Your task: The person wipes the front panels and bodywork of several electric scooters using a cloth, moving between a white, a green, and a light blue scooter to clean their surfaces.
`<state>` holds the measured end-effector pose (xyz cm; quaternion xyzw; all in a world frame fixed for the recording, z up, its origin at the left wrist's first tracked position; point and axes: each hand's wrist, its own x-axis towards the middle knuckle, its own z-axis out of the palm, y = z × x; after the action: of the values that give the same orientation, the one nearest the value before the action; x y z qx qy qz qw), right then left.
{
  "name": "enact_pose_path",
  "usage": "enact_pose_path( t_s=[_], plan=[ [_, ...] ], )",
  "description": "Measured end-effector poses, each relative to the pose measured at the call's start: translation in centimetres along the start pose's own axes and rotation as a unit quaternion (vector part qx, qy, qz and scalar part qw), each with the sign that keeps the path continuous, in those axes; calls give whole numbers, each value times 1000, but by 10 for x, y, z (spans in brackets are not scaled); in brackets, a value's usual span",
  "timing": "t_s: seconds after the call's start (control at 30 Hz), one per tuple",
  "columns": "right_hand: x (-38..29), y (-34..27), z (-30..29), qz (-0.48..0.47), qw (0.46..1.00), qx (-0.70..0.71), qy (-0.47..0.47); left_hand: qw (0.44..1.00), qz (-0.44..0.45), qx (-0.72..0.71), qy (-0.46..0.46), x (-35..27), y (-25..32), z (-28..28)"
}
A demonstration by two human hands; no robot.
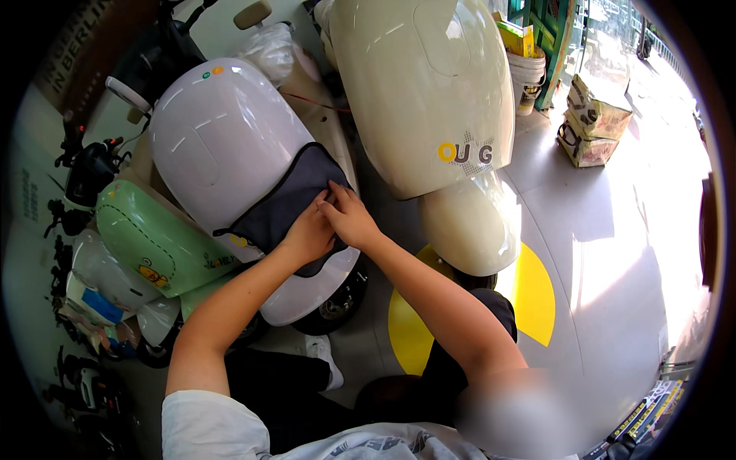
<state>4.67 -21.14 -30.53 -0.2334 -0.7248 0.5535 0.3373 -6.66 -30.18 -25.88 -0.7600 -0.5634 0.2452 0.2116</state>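
A dark grey cloth [287, 201] with a black bound edge lies over the lower front of a pale lilac-white scooter's front shield [230, 126]. My left hand [310, 230] is on the cloth's middle, fingers curled into it. Close against it, my right hand [352, 218] has its fingers bent at the cloth's right side, the fingertips of both hands nearly meeting. Part of the cloth hangs below my hands over the scooter's front mudguard [310, 287]. Some fingertips and the cloth's folds beneath them are hidden.
To the right stands a cream scooter [425, 103] with lettering, its wheel near a yellow floor marking [535, 293]. A green scooter [155, 230] is close on the left. Stacked bags [595, 123] and a white bucket [526, 72] stand at the upper right.
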Motion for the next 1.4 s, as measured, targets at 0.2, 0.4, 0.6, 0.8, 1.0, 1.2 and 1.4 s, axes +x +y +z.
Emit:
enact_pose_path(
  t_s=[0.2,0.4,0.6,0.8,1.0,1.2,1.4],
  plan=[
    [9,0,19,32,998,48,-6,989,-3,-136,63,-33,-25,-24],
    [10,-31,26,-65,993,49,89,990,-52,-62,114,-88,-92,-59],
    [4,-65,44,-152,979,6,134,971,-143,29,189,-130,-158,-66],
    [10,-71,61,-181,969,-48,164,941,-220,19,257,-152,-195,-66],
    [5,-62,72,-147,968,-53,197,928,-246,-36,277,-146,-209,-86],
    [4,-51,81,-43,970,26,236,923,-297,-17,245,-124,-189,-76],
    [17,-32,76,139,946,126,263,911,-285,-8,297,-120,-210,-71]
  ],
)
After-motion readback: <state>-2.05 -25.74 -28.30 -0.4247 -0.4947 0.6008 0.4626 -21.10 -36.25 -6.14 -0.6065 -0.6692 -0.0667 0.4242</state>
